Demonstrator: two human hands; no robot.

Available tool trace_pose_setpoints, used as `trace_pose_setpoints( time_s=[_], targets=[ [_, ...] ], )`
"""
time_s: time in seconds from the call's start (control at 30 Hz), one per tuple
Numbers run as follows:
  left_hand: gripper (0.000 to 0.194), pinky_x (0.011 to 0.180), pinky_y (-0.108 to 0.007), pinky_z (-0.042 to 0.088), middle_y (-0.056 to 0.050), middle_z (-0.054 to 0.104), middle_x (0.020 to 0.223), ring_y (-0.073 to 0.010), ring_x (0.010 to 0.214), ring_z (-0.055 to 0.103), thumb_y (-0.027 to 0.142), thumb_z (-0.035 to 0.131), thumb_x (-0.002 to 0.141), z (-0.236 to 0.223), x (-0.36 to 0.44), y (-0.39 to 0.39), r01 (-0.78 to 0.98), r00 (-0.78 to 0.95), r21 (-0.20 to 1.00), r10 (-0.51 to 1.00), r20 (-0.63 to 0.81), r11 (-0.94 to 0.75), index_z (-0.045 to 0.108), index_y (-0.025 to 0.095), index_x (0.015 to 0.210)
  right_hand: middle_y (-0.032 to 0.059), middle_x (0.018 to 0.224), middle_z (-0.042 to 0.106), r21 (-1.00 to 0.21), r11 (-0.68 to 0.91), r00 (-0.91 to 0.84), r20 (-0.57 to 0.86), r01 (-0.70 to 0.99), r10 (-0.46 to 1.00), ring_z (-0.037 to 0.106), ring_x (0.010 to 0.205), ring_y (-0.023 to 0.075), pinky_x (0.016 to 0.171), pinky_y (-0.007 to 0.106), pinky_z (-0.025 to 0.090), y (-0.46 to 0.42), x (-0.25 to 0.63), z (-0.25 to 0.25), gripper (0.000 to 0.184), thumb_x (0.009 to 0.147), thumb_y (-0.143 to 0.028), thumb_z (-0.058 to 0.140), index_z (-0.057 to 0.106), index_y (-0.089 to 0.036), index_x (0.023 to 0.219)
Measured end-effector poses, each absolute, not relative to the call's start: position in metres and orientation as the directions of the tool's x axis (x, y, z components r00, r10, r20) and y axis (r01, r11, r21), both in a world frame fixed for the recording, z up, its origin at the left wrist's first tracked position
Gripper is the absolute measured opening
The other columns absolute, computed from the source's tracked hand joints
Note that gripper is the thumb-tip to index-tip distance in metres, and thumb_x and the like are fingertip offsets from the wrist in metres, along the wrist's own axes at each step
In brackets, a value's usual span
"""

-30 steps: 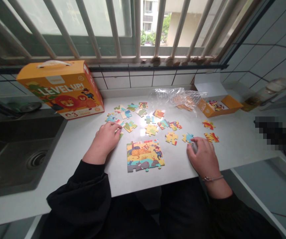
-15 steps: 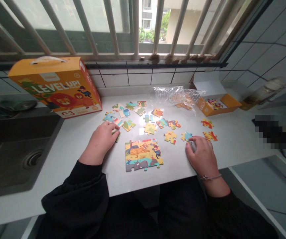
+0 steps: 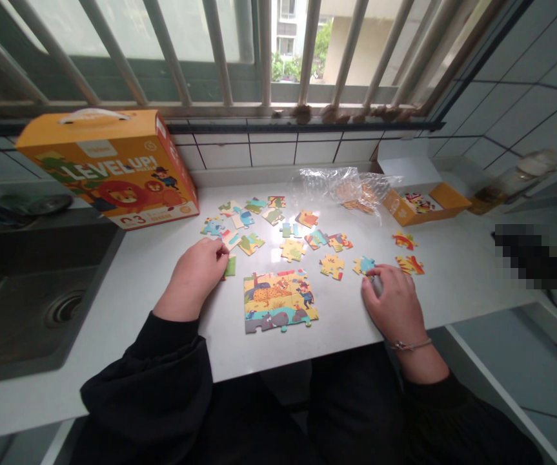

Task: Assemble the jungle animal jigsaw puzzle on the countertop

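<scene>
My left hand [image 3: 198,274] rests at the left of the loose jigsaw pieces, its fingers curled and thumb against the index finger. Anything inside that pinch is hidden. A green puzzle piece [image 3: 230,266] shows beside the thumb, partly covered by the hand. My right hand [image 3: 394,300] lies on the counter with bent fingers, thumb and forefinger around a grey puzzle piece [image 3: 377,285], mostly covered. A blue and yellow piece [image 3: 364,265] lies just beyond its fingertips. Between my hands is a joined puzzle section [image 3: 281,300] showing a leopard and a hippo.
Several loose pieces [image 3: 292,249] spread behind the joined section. An orange puzzle box [image 3: 118,171] stands at the back left, beside the sink [image 3: 31,278]. Clear plastic wrap [image 3: 324,184], a small open orange box [image 3: 445,200] and a bottle [image 3: 510,181] are at the back right.
My left hand's fingers have drawn in, and the thumb has shifted up off the green piece, which shows more. My right hand stays put.
</scene>
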State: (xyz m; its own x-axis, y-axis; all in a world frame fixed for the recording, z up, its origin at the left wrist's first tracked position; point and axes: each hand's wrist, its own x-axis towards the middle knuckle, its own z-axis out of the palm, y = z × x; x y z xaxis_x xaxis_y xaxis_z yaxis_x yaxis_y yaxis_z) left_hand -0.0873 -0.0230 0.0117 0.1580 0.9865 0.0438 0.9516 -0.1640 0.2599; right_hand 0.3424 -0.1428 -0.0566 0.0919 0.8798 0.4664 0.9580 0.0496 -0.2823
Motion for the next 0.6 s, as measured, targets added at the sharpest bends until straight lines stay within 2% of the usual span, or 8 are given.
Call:
trace_pose_setpoints(
  time_s=[0.2, 0.4, 0.6],
  targets=[
    [0.015, 0.072, -0.038, 0.045, -0.007, 0.079, 0.091, -0.0288, 0.086, 0.071, 0.035, 0.061, 0.095, 0.0141, -0.0855, -0.0259, 0.946, 0.105, 0.309, 0.994, -0.015, -0.096, 0.072, 0.025, 0.092, 0.0176, 0.12, 0.074, -0.29, 0.047, 0.096, 0.459, 0.956, 0.883, 0.066, 0.12, 0.0363, 0.11, 0.055, 0.05, -0.1422, 0.343, -0.0576, 0.016, 0.102, -0.034, 0.061, 0.069, -0.022, 0.11],
    [0.019, 0.068, -0.035, 0.043, -0.005, 0.079, 0.086, -0.0275, 0.082, 0.072, 0.034, 0.062, 0.093, 0.0166, -0.0824, -0.027, 0.946, 0.079, 0.316, 0.996, -0.028, -0.066, 0.072, 0.025, 0.107, 0.0184, 0.122, 0.074, -0.281, 0.043, 0.093, 0.454, 0.959, 0.886, 0.066, 0.12, 0.0362, 0.11, 0.055, 0.05, -0.1421, 0.3436, -0.0586, 0.018, 0.102, -0.034, 0.061, 0.069, -0.021, 0.112],
    [0.024, 0.068, -0.035, 0.041, -0.004, 0.077, 0.082, -0.0277, 0.08, 0.071, 0.03, 0.058, 0.091, 0.0161, -0.0812, -0.0269, 0.938, 0.097, 0.337, 0.995, -0.034, -0.08, 0.073, 0.024, 0.11, 0.0197, 0.127, 0.073, -0.291, 0.049, 0.105, 0.491, 0.955, 0.865, 0.065, 0.124, 0.0367, 0.112, 0.055, 0.048, -0.1408, 0.34, -0.053, 0.022, 0.102, -0.035, 0.062, 0.071, -0.02, 0.115]
  ],
)
